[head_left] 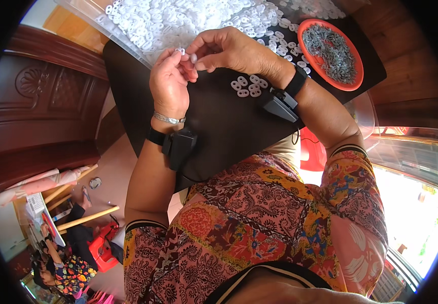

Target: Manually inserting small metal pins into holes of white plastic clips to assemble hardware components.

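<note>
My left hand (170,90) is closed in a pinch on a small white plastic piece (181,51), held at the fingertips above the dark table. Just to its right, my right hand (239,52) has thumb and fingers drawn together, almost touching the left fingers. Whatever lies in the right pinch is too small to make out. Below the right hand a small group of white two-hole oval pieces (254,87) lies on the table (219,131). Beyond both hands spreads a big heap of similar white pieces (173,23).
A clear plastic bin (122,43) contains the heap. At the far right stands an orange-red plate (359,76) of small grey metal parts (330,53). Loose white pieces (281,44) lie between bin and plate. Another person (67,268) sits at the lower left, near a red stool (102,251).
</note>
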Available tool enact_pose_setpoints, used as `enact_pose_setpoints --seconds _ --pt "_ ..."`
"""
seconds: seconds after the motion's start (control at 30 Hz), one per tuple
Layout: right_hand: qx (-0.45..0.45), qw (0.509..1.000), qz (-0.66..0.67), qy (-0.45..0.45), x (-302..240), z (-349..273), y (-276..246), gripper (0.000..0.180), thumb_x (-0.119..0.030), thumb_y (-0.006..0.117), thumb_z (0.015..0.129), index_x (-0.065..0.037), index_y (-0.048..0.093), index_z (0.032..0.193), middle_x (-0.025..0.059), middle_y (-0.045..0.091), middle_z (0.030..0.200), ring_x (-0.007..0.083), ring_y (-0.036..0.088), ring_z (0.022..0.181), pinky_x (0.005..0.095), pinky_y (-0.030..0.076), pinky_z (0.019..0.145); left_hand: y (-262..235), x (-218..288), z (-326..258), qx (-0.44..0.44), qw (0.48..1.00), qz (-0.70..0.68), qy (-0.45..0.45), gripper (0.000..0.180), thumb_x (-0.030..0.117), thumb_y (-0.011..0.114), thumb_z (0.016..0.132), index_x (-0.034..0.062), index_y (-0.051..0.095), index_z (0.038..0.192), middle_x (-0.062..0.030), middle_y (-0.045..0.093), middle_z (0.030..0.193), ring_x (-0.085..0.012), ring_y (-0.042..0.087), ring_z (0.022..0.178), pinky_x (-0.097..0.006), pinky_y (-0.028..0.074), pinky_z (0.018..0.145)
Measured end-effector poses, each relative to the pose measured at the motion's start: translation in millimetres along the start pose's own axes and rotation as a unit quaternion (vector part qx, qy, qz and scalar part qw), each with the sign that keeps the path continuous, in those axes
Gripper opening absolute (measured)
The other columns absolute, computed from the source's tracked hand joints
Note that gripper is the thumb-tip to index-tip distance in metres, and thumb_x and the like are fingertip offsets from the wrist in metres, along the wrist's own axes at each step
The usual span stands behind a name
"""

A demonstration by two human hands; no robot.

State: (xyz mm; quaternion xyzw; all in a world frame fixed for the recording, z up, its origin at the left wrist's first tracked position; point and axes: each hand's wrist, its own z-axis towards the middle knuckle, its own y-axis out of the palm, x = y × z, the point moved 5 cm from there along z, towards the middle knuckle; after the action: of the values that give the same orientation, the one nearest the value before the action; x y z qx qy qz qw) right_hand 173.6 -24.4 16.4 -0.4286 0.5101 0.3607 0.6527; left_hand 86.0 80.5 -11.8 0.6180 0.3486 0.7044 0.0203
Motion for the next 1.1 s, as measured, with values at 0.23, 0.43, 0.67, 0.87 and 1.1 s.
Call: enact_pose_setpoints --seconds 0.23,0.43,0.67,0.87,1.1 --pt "0.001 1.0 0.018 -0.011 5 3 -1 0.022 -0.017 0.068 0.083 -0.001 0.064 0.096 0.0004 0.061 0.075 0.006 0.051 0.065 0.0207 0.044 0.061 1 -2 1 -0.018 1.0 -0.011 -0.003 0.017 0.019 0.048 0.088 0.004 0.053 0.082 -0.006 0.054 0.066 -0.015 0.05 0.056 -0.026 0.039 0.053" --pt "0.034 0.999 -0.019 0.002 8 3 -4 0.02 -0.022 0.066 0.085 -0.003 0.065 0.091 -0.0004 0.06 0.073 0.0061 0.05 0.064 0.0212 0.045 0.06 1 -2 0 0.02 1.0 -0.002 -0.002 0.016 0.019 0.048 0.088 0.0037 0.053 0.082 -0.006 0.055 0.066 -0.015 0.05 0.054 -0.025 0.039 0.051" --pt "0.025 0.998 0.029 0.044 14 5 -5 0.022 -0.018 0.063 0.086 0.0 0.065 0.099 -0.0004 0.06 0.074 0.0054 0.055 0.068 0.0198 0.048 0.063 -1 -1 0 0.01 1.0 0.017 0.002 0.017 0.019 0.048 0.087 0.0036 0.052 0.081 -0.0058 0.055 0.063 -0.0146 0.05 0.051 -0.025 0.039 0.049" --pt "0.048 0.992 0.115 0.033 19 8 -12 0.02 -0.011 0.063 0.083 0.0 0.064 0.1 0.004 0.064 0.08 0.0083 0.06 0.069 0.0211 0.052 0.062 3 3 -3 -0.023 0.997 0.07 0.012 0.016 0.019 0.048 0.089 0.0038 0.053 0.085 -0.0056 0.056 0.07 -0.0146 0.051 0.058 -0.026 0.039 0.054" --pt "0.067 0.993 0.102 -0.002 15 7 -22 0.019 -0.009 0.065 0.081 0.0 0.064 0.098 0.0043 0.064 0.082 0.0082 0.06 0.069 0.0211 0.052 0.063 6 3 -6 0.013 0.982 0.186 0.014 0.016 0.018 0.048 0.088 0.0037 0.055 0.084 -0.0039 0.056 0.068 -0.0114 0.05 0.054 -0.023 0.038 0.052"
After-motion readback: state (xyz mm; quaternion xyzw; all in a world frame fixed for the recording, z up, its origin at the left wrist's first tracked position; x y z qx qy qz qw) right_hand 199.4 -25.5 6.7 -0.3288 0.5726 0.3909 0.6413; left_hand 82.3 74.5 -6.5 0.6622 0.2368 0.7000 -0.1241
